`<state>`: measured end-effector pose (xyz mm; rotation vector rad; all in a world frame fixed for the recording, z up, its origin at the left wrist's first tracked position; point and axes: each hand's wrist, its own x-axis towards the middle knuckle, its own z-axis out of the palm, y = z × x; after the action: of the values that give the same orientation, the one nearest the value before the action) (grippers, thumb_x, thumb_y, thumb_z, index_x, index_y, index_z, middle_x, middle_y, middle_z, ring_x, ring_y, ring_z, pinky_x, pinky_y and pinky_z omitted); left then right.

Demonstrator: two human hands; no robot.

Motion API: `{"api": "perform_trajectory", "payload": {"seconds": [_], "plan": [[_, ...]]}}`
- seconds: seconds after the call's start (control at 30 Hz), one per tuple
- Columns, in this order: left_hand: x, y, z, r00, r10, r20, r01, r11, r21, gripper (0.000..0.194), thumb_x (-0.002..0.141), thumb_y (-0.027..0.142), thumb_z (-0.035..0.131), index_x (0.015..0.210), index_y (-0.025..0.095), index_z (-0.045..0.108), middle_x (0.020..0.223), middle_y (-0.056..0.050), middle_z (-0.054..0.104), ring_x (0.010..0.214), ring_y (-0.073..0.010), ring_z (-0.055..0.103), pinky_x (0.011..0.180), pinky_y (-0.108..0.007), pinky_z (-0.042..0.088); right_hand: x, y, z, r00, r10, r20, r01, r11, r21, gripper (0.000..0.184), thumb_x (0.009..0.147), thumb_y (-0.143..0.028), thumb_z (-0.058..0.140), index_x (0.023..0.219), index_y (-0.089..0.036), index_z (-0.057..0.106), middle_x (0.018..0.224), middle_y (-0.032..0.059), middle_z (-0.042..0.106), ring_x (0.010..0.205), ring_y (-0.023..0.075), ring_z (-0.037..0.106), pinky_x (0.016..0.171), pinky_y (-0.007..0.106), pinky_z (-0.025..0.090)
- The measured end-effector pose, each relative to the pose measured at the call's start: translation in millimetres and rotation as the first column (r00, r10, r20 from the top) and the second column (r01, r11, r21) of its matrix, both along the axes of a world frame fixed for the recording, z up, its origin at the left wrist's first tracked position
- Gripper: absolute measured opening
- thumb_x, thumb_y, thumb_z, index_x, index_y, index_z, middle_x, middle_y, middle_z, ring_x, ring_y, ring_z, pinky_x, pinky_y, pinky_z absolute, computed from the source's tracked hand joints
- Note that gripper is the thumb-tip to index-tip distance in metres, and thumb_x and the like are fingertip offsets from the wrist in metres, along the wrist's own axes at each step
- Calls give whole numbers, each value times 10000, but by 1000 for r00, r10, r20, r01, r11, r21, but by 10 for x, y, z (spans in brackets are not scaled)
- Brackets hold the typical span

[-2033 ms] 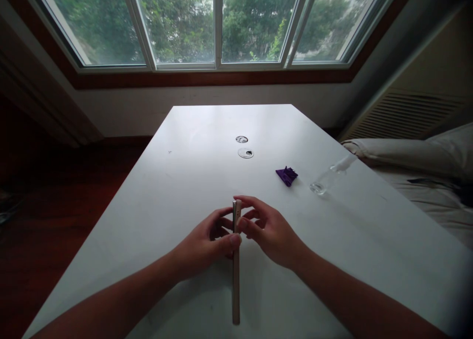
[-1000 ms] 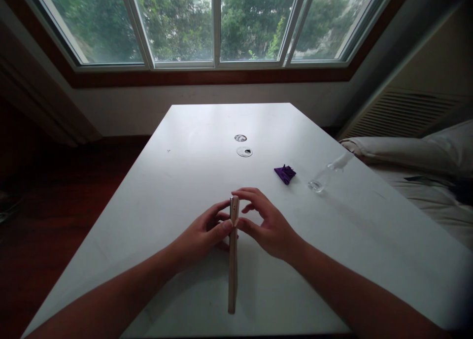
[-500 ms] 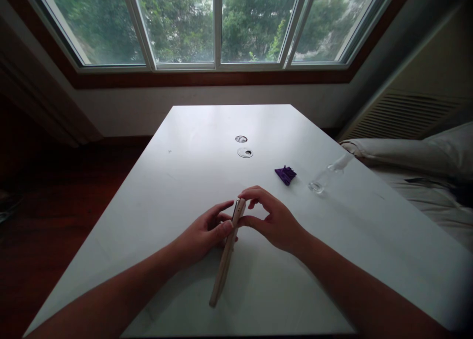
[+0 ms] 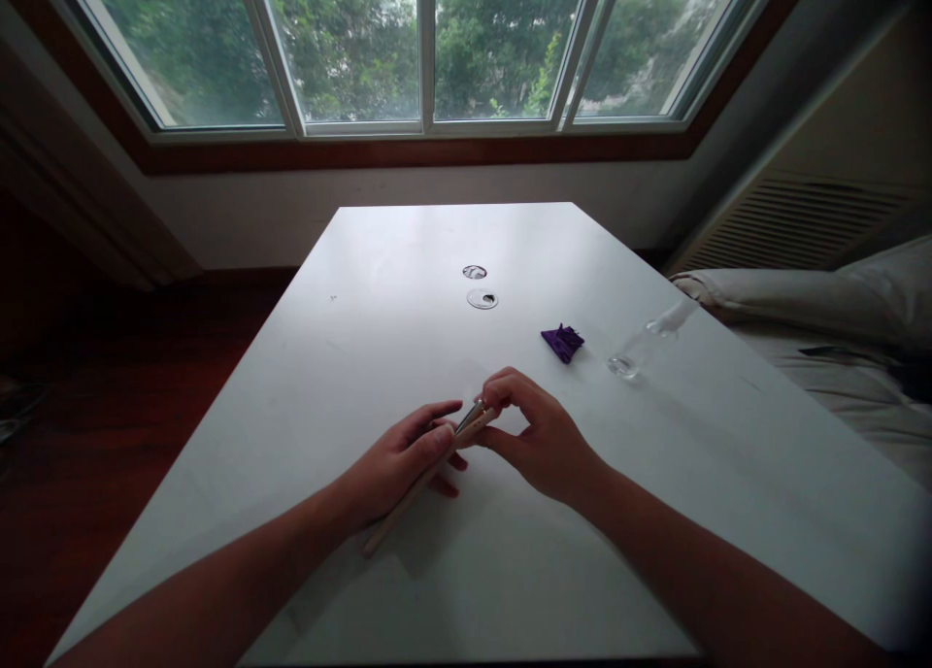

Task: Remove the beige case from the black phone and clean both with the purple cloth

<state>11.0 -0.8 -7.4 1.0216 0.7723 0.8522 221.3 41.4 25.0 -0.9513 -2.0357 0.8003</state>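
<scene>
A thin, flat, pale gold device (image 4: pixel 422 484), seen edge-on, hangs tilted over the white table (image 4: pixel 349 289). Its far end is up between both hands and its near end slants down to the left. My left hand (image 4: pixel 397 464) lies under and against it with fingers curled round its upper part. My right hand (image 4: pixel 531 435) pinches the top end between thumb and fingertips.
A small crumpled purple piece (image 4: pixel 562 342) lies on the table to the right, beyond my hands. A clear glass bottle (image 4: pixel 645 346) lies on its side near the right edge. Two round cable holes (image 4: pixel 482 299) sit mid-table. A bed with pillows (image 4: pixel 801 299) is at the right.
The device stood straight toward me on its edge; now it has swung and tilted, its near end moving left and closer to the table. Both hands keep hold of its far end.
</scene>
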Motion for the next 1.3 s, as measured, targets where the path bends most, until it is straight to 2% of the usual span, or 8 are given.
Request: {"api": "perform_trajectory", "payload": {"seconds": [0.27, 0.37, 0.5, 0.73, 0.9, 1.03, 1.2, 1.3], "plan": [[-16, 5, -2, 1000, 9, 6, -8, 1000, -9, 636, 946, 534, 573, 1447, 157, 471, 1236, -184, 616, 1054, -312, 642, 768, -452, 601, 1, -1, 37, 993, 113, 32, -114, 993, 22, 133, 868, -241, 739, 878, -213, 610, 942, 35, 626, 852, 168, 600, 758, 317, 503], [-12, 7, -8, 1000, 18, 15, -18, 1000, 5, 626, 937, 538, 586, 1434, 171, 489, 1271, -184, 605, 1065, -306, 636, 774, -446, 605, 8, -4, -1, 992, 125, 23, -127, 990, 58, 113, 889, -197, 704, 936, -225, 606, 1042, 44, 673, 1001, 191, 646, 879, 342, 521], [-11, 9, -4, 1000, 16, 26, -17, 1000, 22, 630, 929, 520, 611, 1450, 192, 478, 1342, -188, 568, 1103, -312, 628, 807, -456, 605, 18, -11, -62, 994, 103, 42, -106, 991, 82, 148, 900, -178, 683, 993, -245, 591, 1120, 39, 707, 1249, 222, 601, 995, 362, 512], [-64, 56, 9, 988, 148, -29, -148, 989, 17, 615, 910, 492, 652, 1433, 206, 503, 1382, -162, 567, 1190, -332, 607, 929, -466, 559, 16, -22, -72, 994, 98, 57, -102, 991, 90, 154, 912, -233, 684, 978, -245, 545, 1185, 50, 701, 1361, 228, 523, 1048, 395, 502], [-81, 74, -2, 970, 221, -102, -218, 975, 41, 603, 898, 505, 665, 1410, 218, 527, 1343, -139, 611, 1200, -315, 610, 984, -432, 511, 7, -11, -91, 994, 99, 51, -104, 991, 86, 197, 902, -250, 705, 984, -247, 526, 1242, 46, 671, 1343, 217, 534, 1072, 401, 483], [-80, 75, 9, 962, 242, -126, -237, 970, 51, 637, 877, 523, 683, 1409, 210, 523, 1349, -145, 614, 1179, -308, 628, 964, -404, 512, -5, -7, -78, 994, 100, 48, -104, 991, 90, 196, 905, -241, 699, 987, -247, 521, 1243, 42, 667, 1209, 195, 619, 975, 353, 529], [-80, 79, 42, 949, 278, -148, -280, 960, 10, 669, 854, 539, 703, 1405, 202, 527, 1320, -145, 636, 1151, -302, 648, 972, -404, 510, -1, -13, -74, 994, 86, 67, -92, 991, 94, 185, 912, -240, 688, 992, -250, 522, 1142, 24, 689, 1085, 180, 656, 902, 328, 539], [-78, 94, 63, 951, 297, -90, -302, 952, -50, 669, 854, 514, 714, 1403, 186, 518, 1310, -157, 637, 1155, -311, 651, 985, -431, 522, 6, -29, -72, 995, 60, 74, -66, 994, 87, 176, 911, -257, 693, 978, -249, 530, 1038, 17, 686, 979, 174, 659, 837, 320, 541]]}}
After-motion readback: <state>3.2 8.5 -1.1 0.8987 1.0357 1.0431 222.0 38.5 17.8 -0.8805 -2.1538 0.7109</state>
